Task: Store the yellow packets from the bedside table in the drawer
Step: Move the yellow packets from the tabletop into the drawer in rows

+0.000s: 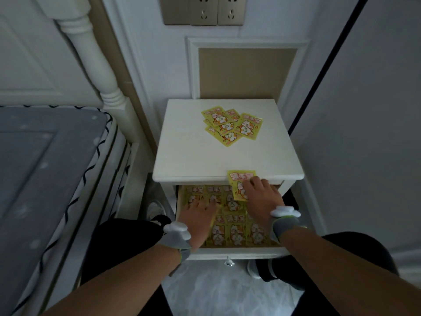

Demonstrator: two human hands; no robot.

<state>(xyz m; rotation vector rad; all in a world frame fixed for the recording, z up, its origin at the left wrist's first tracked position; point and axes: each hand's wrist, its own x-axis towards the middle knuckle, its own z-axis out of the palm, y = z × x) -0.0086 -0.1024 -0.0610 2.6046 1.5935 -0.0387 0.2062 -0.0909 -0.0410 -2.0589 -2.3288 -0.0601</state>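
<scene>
head view: right hand (259,195) grips yellow cat-printed packet (239,188) over drawer (237,253).

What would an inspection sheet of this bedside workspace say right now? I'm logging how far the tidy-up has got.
Surface: white bedside table top, mostly bare.
Job's things: loose pile of yellow packets at the back of the top; open drawer already lined with packets.
Clutter: nothing seen.
Grippers: left hand flat on the packets in the drawer; right hand holding one packet over the table's front edge.
Cables: nothing seen.
Surroundings: bed to the left, wall sockets above, wristbands on both wrists.
</scene>
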